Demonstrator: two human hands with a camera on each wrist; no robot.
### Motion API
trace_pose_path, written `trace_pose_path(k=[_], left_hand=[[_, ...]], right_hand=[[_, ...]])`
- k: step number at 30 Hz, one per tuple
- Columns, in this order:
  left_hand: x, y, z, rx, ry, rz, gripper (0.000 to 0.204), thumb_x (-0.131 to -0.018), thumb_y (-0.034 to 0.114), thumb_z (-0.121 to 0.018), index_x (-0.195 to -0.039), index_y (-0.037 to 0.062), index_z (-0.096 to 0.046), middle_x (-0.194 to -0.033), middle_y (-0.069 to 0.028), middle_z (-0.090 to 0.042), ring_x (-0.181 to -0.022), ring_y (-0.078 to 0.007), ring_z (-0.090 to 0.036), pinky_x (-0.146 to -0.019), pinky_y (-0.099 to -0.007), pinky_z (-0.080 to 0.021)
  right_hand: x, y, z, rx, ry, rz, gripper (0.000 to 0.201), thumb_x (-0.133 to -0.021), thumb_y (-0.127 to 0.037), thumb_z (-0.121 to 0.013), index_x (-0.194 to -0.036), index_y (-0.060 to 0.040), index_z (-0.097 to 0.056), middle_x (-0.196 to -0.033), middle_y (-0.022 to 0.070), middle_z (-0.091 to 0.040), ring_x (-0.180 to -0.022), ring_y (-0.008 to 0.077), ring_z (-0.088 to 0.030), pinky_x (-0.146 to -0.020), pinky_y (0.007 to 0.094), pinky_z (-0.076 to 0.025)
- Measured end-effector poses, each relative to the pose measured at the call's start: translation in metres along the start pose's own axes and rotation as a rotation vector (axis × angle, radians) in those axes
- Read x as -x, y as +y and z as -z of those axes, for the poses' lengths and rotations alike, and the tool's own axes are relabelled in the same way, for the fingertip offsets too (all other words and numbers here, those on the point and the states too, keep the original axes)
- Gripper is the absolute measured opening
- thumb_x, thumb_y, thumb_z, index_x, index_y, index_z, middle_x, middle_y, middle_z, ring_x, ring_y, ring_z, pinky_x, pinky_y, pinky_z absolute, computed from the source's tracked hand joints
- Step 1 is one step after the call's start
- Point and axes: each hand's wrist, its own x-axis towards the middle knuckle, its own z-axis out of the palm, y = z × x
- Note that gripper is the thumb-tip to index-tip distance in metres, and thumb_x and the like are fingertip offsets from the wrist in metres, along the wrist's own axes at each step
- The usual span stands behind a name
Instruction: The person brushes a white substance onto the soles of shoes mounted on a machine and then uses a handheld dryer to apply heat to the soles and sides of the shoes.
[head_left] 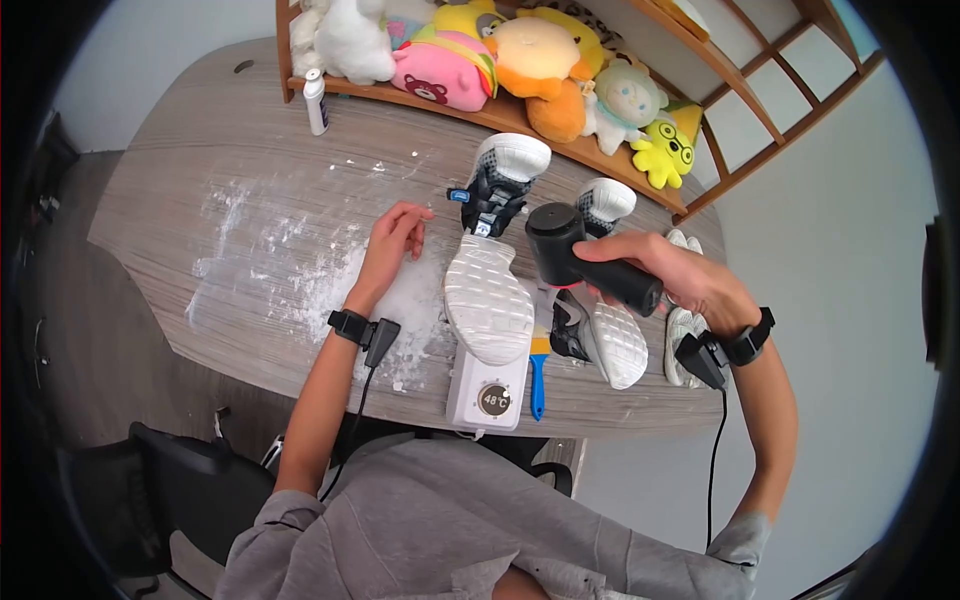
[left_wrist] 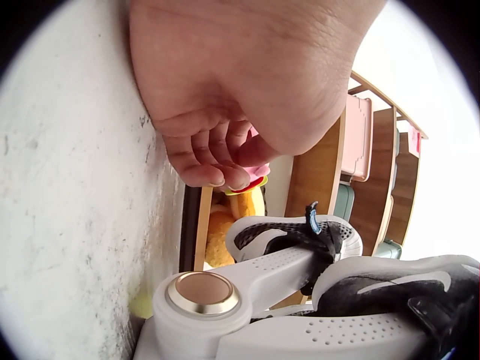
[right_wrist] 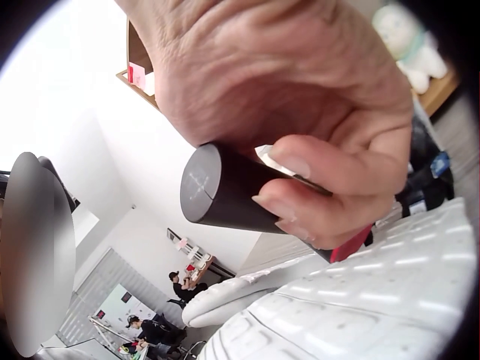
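My right hand (head_left: pixel 655 262) grips the handle of a black handheld tool (head_left: pixel 555 238) with a thick drum-shaped head and a red glow under it. In the right wrist view, fingers curl round its round-ended handle (right_wrist: pixel 247 187). The tool hangs over the shoes, close to a white-soled shoe (head_left: pixel 490 300) that lies sole up on a white shoe dryer (head_left: pixel 487 395) reading 48°C. Another shoe (head_left: pixel 620 343), also sole up, is to its right. My left hand (head_left: pixel 393 245) is at the tabletop beside white powder, its fingers loosely bent and holding nothing.
A blue-handled brush (head_left: pixel 538 385) lies right of the dryer. Two more shoe ends (head_left: pixel 513 157) (head_left: pixel 607 203) point toward the back. White shoes (head_left: pixel 682 345) stand at the right edge. A white bottle (head_left: pixel 316 103) and a shelf of plush toys (head_left: pixel 440 75) line the back.
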Motion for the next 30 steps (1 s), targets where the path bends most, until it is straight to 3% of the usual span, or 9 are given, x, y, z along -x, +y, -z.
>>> trace_pose_path(k=[10,13,15,17,19,20,22,28,30], left_hand=[[0.000,-0.002,0.000,0.033,0.025,0.007,0.022,-0.103,0.018,-0.049,-0.104,0.0022,-0.064,-0.074,0.0002,-0.052,-0.061,-0.0080,-0.048,-0.055,-0.0235,-0.041],[0.000,-0.001,-0.002,0.015,0.033,0.018,0.022,-0.103,0.017,-0.048,-0.105,0.0023,-0.064,-0.074,0.0001,-0.052,-0.061,-0.0082,-0.048,-0.056,-0.0234,-0.041],[-0.005,-0.012,0.005,0.012,0.010,0.011,0.022,-0.104,0.018,-0.048,-0.105,0.0021,-0.063,-0.074,0.0000,-0.052,-0.061,-0.0084,-0.048,-0.056,-0.0234,-0.041],[-0.008,-0.013,0.006,0.007,-0.020,0.001,0.022,-0.104,0.018,-0.048,-0.105,0.0020,-0.063,-0.074,0.0000,-0.052,-0.061,-0.0087,-0.049,-0.056,-0.0234,-0.041],[-0.006,-0.009,0.003,-0.013,0.030,-0.009,0.023,-0.104,0.019,-0.048,-0.106,0.0020,-0.063,-0.074,-0.0001,-0.052,-0.061,-0.0089,-0.048,-0.055,-0.0233,-0.040],[-0.006,-0.008,0.002,-0.028,0.015,-0.003,0.023,-0.104,0.019,-0.048,-0.106,0.0020,-0.063,-0.074,-0.0001,-0.052,-0.061,-0.0089,-0.048,-0.055,-0.0233,-0.040],[-0.006,-0.007,0.001,-0.014,0.039,0.000,0.023,-0.104,0.020,-0.049,-0.106,0.0016,-0.063,-0.073,-0.0002,-0.051,-0.060,-0.0091,-0.048,-0.055,-0.0235,-0.040],[-0.013,-0.015,0.017,-0.088,0.039,0.019,0.023,-0.103,0.020,-0.051,-0.107,0.0000,-0.063,-0.072,0.0003,-0.051,-0.062,-0.0082,-0.047,-0.056,-0.0219,-0.039],[-0.013,-0.023,0.015,-0.162,0.038,-0.064,0.024,-0.103,0.020,-0.052,-0.106,-0.0002,-0.064,-0.073,0.0006,-0.051,-0.063,-0.0076,-0.046,-0.057,-0.0214,-0.038]], right_hand=[[0.008,0.036,0.003,-0.188,0.078,0.149,0.057,-0.092,-0.055,-0.058,-0.108,-0.0023,-0.069,-0.080,0.0010,-0.062,-0.065,0.0059,-0.052,-0.053,0.0242,-0.038],[0.067,0.024,-0.030,-0.545,0.400,0.442,0.064,-0.088,-0.052,-0.064,-0.116,0.0055,-0.063,-0.091,0.0108,-0.066,-0.078,0.0136,-0.061,-0.073,0.0254,-0.048],[0.080,0.049,-0.048,-0.714,0.390,0.710,0.066,-0.087,-0.047,-0.064,-0.117,0.0101,-0.054,-0.088,0.0183,-0.064,-0.065,0.0186,-0.062,-0.060,0.0251,-0.051],[0.086,0.055,-0.086,-0.738,0.555,0.800,0.078,-0.081,-0.058,-0.059,-0.116,0.0114,-0.053,-0.082,0.0197,-0.063,-0.056,0.0170,-0.058,-0.053,0.0245,-0.048],[0.093,0.064,-0.135,-1.139,0.589,0.642,0.057,-0.078,-0.031,-0.070,-0.118,0.0067,-0.055,-0.080,0.0085,-0.066,-0.063,0.0139,-0.063,-0.059,0.0271,-0.050],[0.089,0.067,-0.123,-1.160,0.598,0.643,0.057,-0.078,-0.031,-0.070,-0.118,0.0067,-0.055,-0.080,0.0085,-0.066,-0.063,0.0139,-0.063,-0.059,0.0271,-0.050],[0.075,0.070,-0.085,0.376,-0.420,0.725,0.056,-0.079,-0.009,-0.073,-0.131,-0.0068,-0.054,-0.102,0.0109,-0.068,-0.095,0.0203,-0.066,-0.081,0.0286,-0.050],[-0.013,0.148,-0.243,-0.355,0.168,1.122,0.052,-0.083,-0.013,-0.070,-0.130,0.0040,-0.054,-0.130,0.0249,-0.055,-0.113,0.0426,-0.056,-0.097,0.0469,-0.046],[-0.018,0.143,-0.247,-0.418,0.158,1.029,0.050,-0.082,-0.009,-0.068,-0.128,0.0036,-0.054,-0.131,0.0261,-0.053,-0.113,0.0446,-0.055,-0.098,0.0468,-0.046]])
